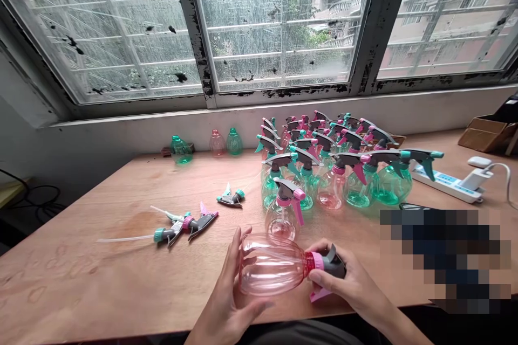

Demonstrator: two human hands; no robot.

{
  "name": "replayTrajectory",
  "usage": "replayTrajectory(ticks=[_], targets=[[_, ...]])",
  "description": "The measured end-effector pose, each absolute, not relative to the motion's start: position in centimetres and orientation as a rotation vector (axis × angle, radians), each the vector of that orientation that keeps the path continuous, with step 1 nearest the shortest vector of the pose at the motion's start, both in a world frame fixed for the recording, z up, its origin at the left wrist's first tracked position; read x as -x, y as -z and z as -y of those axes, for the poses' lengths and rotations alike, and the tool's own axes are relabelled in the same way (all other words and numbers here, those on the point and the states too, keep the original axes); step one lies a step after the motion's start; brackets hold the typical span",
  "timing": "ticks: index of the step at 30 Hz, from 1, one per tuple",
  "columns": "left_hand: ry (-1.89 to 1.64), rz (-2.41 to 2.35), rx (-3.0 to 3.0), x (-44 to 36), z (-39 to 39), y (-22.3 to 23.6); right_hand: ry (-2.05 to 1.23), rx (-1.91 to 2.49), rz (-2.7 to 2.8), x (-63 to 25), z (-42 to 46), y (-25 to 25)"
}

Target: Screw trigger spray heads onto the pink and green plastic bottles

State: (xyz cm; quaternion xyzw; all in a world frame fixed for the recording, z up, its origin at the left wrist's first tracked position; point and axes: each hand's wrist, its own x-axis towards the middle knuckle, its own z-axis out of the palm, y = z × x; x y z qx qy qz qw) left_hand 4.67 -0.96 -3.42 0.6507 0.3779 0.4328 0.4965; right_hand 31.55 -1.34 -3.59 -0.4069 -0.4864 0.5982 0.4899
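Observation:
A clear pink spray bottle [271, 267] lies on its side in the air close to the table's front edge, its base to the left. My left hand [229, 291] cups the base, fingers along the far side and thumb below. With its fingers wrapped around the grey and pink spray head [329, 262], my right hand [352, 280] holds the neck end. The pink trigger points down, and I cannot tell how tightly the head sits on the neck. Just beyond stands an upright pink spray bottle [282, 218] with its head on.
Several green and pink spray bottles [358, 188] crowd the right back. Loose spray heads [186, 226] lie left, another [230, 197] farther back. Headless bottles [217, 143] stand near the wall. At right are a power strip [449, 183], a cardboard box [489, 132] and a blurred-out dark area.

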Motion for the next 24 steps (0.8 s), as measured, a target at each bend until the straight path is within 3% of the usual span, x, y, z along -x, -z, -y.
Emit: replayTrajectory(ticks=[24], targets=[[-1.037,-0.931,-1.652,-4.84,0.90,3.23,-1.485,0.965,1.145,-31.52,1.27,3.71]])
